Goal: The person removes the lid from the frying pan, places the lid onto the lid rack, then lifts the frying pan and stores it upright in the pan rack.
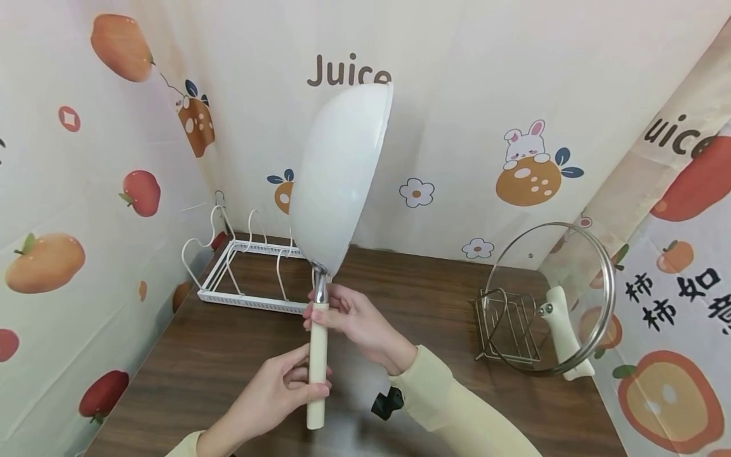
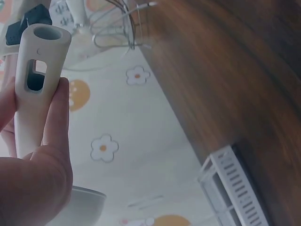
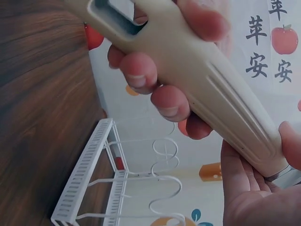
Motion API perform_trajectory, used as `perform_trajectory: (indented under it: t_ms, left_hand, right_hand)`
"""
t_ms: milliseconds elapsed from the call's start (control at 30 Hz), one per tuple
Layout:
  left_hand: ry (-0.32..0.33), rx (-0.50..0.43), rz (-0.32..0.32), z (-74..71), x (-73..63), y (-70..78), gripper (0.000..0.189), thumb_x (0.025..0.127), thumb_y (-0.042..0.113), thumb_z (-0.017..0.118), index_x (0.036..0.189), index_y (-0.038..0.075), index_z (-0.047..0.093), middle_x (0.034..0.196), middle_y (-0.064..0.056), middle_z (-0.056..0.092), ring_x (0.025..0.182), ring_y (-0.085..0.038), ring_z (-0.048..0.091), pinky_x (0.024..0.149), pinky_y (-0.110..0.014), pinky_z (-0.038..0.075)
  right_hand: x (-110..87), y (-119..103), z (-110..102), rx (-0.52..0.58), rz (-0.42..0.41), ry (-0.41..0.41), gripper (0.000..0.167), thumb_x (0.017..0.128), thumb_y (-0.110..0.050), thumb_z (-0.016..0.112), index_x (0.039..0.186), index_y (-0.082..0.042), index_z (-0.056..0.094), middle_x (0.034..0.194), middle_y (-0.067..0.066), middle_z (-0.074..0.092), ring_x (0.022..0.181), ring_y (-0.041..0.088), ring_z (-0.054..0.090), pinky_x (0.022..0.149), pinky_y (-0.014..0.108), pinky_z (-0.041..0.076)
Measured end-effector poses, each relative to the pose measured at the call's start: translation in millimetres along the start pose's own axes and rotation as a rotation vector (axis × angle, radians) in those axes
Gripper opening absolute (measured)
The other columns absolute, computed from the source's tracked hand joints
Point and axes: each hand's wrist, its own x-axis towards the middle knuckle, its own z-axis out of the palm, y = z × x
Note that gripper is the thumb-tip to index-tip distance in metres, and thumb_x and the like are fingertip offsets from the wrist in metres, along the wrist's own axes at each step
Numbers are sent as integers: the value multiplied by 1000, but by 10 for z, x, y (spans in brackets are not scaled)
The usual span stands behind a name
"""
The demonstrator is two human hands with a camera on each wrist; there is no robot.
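A deep frying pan [image 1: 339,171] with a white outside stands nearly upright in the air, its bowl at the top and turned side-on in the head view. Its cream handle [image 1: 317,406] points down. My left hand [image 1: 265,390] grips the lower part of the handle, thumb across the front and fingers behind. Higher up, just under the metal collar [image 1: 322,291], my right hand [image 1: 365,324] pinches the handle between thumb and fingers. In the left wrist view the handle's hollow end [image 2: 48,32] and hanging slot face the camera. The pan's inside is hidden.
Behind the pan at the left, a white rack [image 1: 251,302] with curved wire dividers stands on the dark wooden table [image 1: 411,285]. At the right a wire stand [image 1: 508,355] holds a glass lid [image 1: 608,285] on edge. Fruit-printed curtains [image 1: 445,82] enclose the table's back and sides.
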Motion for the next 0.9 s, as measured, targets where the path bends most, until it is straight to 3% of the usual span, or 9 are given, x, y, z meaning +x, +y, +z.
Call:
perform_trajectory:
  t_ms: [267,367,500,700,900]
  left_hand:
    - [57,43,90,-101,-8,-59,53,95,13,73,139,-8,53,106,-19,75,93,-6,75,78,-26,63]
    - [78,46,92,-127,-23,-102,51,95,11,73,138,-9,53,104,-20,75,92,-5,75,77,-26,63]
    - [99,48,55,-148,-36,-165,53,94,12,75,138,-8,53,103,-17,76,90,-5,75,76,-26,63]
    - [85,33,4,-160,-26,-234,58,95,15,74,142,-10,50,108,-18,75,92,-5,75,78,-25,62]
    - [78,14,-38,-188,-62,-270,64,95,15,74,146,-13,46,111,-22,75,94,-3,75,79,-23,61]
  right_hand:
    - [187,10,79,3,5,-34,29,100,-7,64,128,-2,58,106,8,72,92,10,72,87,27,56]
    - [251,48,103,0,13,-49,29,100,-8,64,128,-2,58,111,19,71,92,10,72,86,28,56]
    - [310,108,119,3,30,-57,29,100,-7,64,128,-1,58,115,24,71,91,10,72,88,27,57]
    - [347,190,103,6,59,-39,31,100,-7,64,130,0,58,104,4,74,90,10,72,90,28,57]
    - [394,275,116,7,78,-42,30,100,-9,65,129,-2,59,104,4,75,90,10,73,92,32,58]
